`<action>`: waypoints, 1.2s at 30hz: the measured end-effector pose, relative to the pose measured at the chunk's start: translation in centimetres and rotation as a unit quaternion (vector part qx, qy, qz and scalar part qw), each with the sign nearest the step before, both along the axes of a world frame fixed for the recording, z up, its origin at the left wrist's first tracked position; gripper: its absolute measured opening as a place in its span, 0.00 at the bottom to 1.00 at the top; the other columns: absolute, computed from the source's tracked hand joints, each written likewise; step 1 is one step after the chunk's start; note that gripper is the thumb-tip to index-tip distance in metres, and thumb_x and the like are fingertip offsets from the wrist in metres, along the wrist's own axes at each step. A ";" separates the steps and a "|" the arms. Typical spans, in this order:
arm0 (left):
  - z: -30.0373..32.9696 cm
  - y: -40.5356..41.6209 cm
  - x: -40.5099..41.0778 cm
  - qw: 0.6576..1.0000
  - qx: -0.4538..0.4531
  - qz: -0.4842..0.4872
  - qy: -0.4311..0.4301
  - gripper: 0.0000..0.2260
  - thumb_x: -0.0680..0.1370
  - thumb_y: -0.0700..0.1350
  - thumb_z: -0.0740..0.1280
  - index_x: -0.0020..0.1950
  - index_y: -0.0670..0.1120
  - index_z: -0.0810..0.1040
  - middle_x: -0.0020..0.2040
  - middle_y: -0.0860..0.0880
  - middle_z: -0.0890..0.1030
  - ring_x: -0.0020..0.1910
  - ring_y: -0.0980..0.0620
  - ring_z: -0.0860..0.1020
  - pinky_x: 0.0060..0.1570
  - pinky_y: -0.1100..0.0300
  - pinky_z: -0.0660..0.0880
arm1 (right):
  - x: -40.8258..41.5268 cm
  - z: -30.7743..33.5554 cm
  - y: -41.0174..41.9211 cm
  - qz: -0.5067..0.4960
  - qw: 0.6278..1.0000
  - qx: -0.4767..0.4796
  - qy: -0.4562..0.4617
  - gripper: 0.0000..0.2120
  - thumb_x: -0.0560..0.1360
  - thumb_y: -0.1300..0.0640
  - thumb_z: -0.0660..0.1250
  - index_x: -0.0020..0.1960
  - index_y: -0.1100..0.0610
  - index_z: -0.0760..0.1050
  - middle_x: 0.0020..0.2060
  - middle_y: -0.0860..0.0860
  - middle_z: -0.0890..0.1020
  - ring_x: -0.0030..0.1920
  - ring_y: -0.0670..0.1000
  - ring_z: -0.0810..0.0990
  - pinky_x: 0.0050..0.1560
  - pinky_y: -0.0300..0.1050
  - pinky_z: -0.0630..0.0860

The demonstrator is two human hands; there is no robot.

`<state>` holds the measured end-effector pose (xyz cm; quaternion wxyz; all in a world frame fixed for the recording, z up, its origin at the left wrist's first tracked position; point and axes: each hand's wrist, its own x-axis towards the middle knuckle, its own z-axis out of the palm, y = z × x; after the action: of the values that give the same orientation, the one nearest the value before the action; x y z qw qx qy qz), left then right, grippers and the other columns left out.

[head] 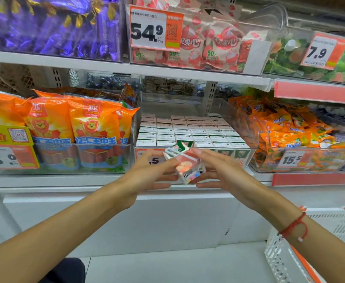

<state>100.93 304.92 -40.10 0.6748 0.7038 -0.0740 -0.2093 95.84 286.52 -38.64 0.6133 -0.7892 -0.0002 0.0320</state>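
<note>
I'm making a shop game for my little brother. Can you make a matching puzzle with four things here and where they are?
Things
1. small carton
2. orange lion bags
3. purple sweets
4. red string

Places
A. top shelf, far left
B. around the right wrist
C. held between the left hand and the right hand
D. middle shelf, left of the clear bin of cartons

Pairs: 1-C, 2-D, 3-A, 4-B
</note>
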 end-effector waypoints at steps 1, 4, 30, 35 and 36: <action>-0.1 -0.1 -0.1 0.999 -0.004 0.020 -0.040 0.20 0.73 0.52 0.73 0.61 0.52 0.71 0.45 0.49 0.86 0.40 0.56 0.85 0.32 0.67 0.79 | 0.0 -0.2 -0.1 0.005 1.000 0.004 -0.008 0.18 0.73 0.42 0.67 0.62 0.41 0.76 0.50 0.50 0.86 0.47 0.50 0.86 0.53 0.46 0.81; -0.2 -0.5 -0.3 0.989 -0.043 0.060 -0.131 0.22 0.73 0.45 0.74 0.63 0.54 0.70 0.49 0.49 0.84 0.43 0.53 0.85 0.37 0.66 0.80 | -0.1 -1.0 0.3 0.008 0.997 -0.009 -0.076 0.24 0.74 0.48 0.69 0.68 0.39 0.69 0.49 0.47 0.86 0.49 0.47 0.85 0.52 0.42 0.81; 0.0 0.6 0.9 0.984 -0.129 -0.041 -0.119 0.19 0.70 0.54 0.71 0.59 0.53 0.78 0.54 0.54 0.84 0.55 0.56 0.82 0.46 0.67 0.79 | 1.2 -0.6 0.9 -0.125 0.968 0.010 -0.218 0.26 0.64 0.45 0.74 0.61 0.44 0.75 0.52 0.42 0.81 0.50 0.38 0.81 0.44 0.31 0.78; -0.5 0.6 1.6 0.986 -0.078 -0.043 -0.142 0.21 0.69 0.57 0.72 0.60 0.54 0.78 0.55 0.57 0.84 0.57 0.58 0.81 0.57 0.61 0.76 | 1.3 -0.5 1.1 -0.150 0.940 -0.058 -0.300 0.25 0.65 0.42 0.74 0.61 0.37 0.74 0.54 0.36 0.81 0.54 0.37 0.79 0.51 0.30 0.76; -0.4 0.6 1.5 0.985 -0.074 -0.035 -0.149 0.21 0.69 0.58 0.72 0.59 0.54 0.78 0.55 0.57 0.84 0.56 0.59 0.81 0.57 0.61 0.75 | 1.4 -0.6 1.0 -0.149 0.940 -0.063 -0.299 0.27 0.65 0.39 0.73 0.63 0.37 0.74 0.54 0.36 0.81 0.54 0.37 0.79 0.51 0.29 0.75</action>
<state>102.46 305.47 -40.54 0.6990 0.6721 -0.2132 -0.1194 97.26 287.54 -39.22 0.5313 -0.7905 -0.0639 -0.2978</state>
